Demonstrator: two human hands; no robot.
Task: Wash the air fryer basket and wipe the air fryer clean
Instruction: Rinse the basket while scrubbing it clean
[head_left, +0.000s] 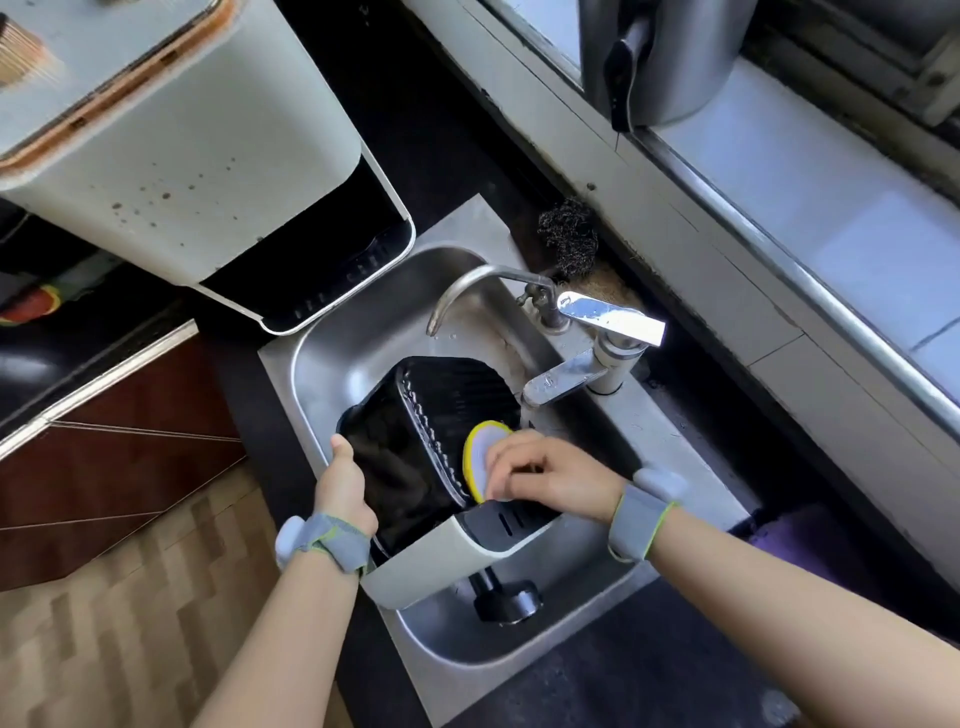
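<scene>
Fingers of right hand (540, 475) pinching round yellow-rimmed sponge (480, 460) inside black air fryer basket (415, 452); left hand (345, 491), at nine o'clock, gripping its rim.

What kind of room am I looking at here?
Most likely a home kitchen: a stainless steel sink with a curved metal tap, a pale green air fryer on the dark countertop.
</scene>
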